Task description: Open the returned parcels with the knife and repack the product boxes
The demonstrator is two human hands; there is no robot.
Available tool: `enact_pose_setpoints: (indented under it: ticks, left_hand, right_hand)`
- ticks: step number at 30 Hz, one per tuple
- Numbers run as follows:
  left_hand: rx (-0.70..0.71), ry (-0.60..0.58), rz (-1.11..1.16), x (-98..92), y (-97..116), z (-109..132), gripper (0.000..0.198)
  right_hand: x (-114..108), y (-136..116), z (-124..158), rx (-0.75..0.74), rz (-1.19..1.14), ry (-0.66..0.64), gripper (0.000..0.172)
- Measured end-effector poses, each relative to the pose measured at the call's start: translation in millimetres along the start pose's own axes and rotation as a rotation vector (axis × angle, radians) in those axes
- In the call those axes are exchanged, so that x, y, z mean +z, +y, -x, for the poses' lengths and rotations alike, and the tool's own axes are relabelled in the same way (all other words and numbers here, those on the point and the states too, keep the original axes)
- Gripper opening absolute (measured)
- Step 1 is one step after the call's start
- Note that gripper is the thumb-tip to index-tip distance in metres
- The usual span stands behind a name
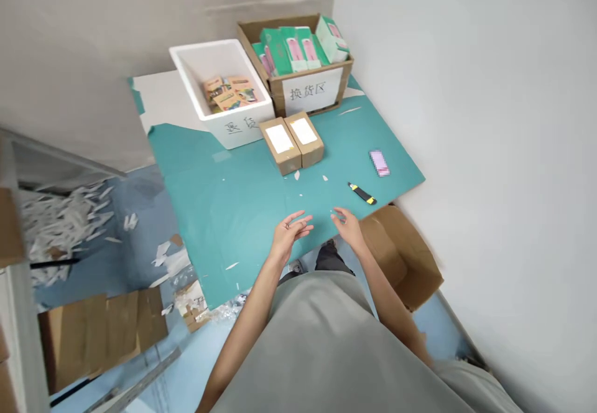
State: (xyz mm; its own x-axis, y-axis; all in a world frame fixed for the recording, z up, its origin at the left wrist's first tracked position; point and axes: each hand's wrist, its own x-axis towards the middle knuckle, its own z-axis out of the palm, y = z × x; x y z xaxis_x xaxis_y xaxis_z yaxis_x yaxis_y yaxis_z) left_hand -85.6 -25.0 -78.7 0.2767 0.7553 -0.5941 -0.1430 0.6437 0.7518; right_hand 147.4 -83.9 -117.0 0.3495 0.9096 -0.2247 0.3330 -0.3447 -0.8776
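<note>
My left hand [290, 232] hovers over the near edge of the green-topped table [196, 195], fingers spread and holding nothing. A short way to its right is my right hand [347, 225], its fingers loosely bent and apart; a tiny pale speck shows by its fingertips. Nearest to the right hand lies a black and yellow box cutter [362, 193]. Beyond both hands, two small brown cartons [290, 142] with blank white labels stand side by side. A phone with a pink, blurred screen [379, 163] rests at the right.
At the back are a white foam bin [219, 128] with small printed packs and a cardboard box [311, 92] of green and pink packages. An open carton [401, 257] sits on the floor at right. Paper scraps [65, 226] and folded cardboard [102, 332] lie at left.
</note>
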Motion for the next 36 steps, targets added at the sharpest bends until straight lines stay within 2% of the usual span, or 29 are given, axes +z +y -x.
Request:
enact_pose_setpoints:
  ticks: [4, 8, 11, 14, 16, 20, 24, 27, 29, 31, 33, 36]
  left_hand:
    - [0.076, 0.117, 0.056, -1.5, 27.6, -16.9, 0.057]
    - [0.172, 0.211, 0.136, 6.0, 50.8, -26.0, 0.058]
    - [0.182, 0.274, 0.172, 19.3, 54.9, -32.5, 0.060]
    - [0.141, 0.314, 0.203, 33.5, 49.0, -39.0, 0.062]
    - [0.109, 0.321, 0.210, 39.6, 43.0, -42.3, 0.061]
    - [0.073, 0.339, 0.203, 42.5, 35.1, -46.9, 0.059]
    - [0.062, 0.335, 0.189, 43.4, 33.9, -50.1, 0.060]
    - [0.064, 0.302, 0.169, 44.0, 32.1, -50.0, 0.058]
    - [0.067, 0.276, 0.159, 41.5, 29.2, -47.8, 0.058]
    - [0.071, 0.264, 0.155, 35.0, 24.4, -44.1, 0.057]
    - [0.070, 0.276, 0.165, 24.2, 17.2, -39.5, 0.056]
    - [0.059, 0.305, 0.185, 1.2, 1.1, -32.8, 0.056]
  right_hand:
    - [13.2, -52.4, -120.0, -0.190, 0.284, -0.066, 0.048]
    - [43.0, -98.9, -219.9, -0.236, 0.472, -0.120, 0.062]
    - [63.2, -112.7, -265.4, -0.175, 0.560, -0.155, 0.076]
    - [75.0, -106.1, -288.2, -0.026, 0.608, -0.188, 0.095]
    - [79.5, -95.8, -294.9, 0.032, 0.600, -0.178, 0.096]
    - [89.9, -81.9, -299.6, 0.033, 0.554, -0.130, 0.091]
    - [103.9, -88.0, -305.7, 0.083, 0.541, -0.095, 0.104]
    - [102.5, -94.5, -309.8, 0.065, 0.527, -0.055, 0.097]
    - [89.3, -91.9, -304.2, 0.027, 0.511, -0.016, 0.089]
    - [65.4, -80.8, -285.1, -0.002, 0.505, 0.027, 0.079]
    - [33.6, -62.3, -249.7, -0.038, 0.512, 0.066, 0.070]
    - [-16.5, -30.9, -176.7, -0.150, 0.504, 0.094, 0.065]
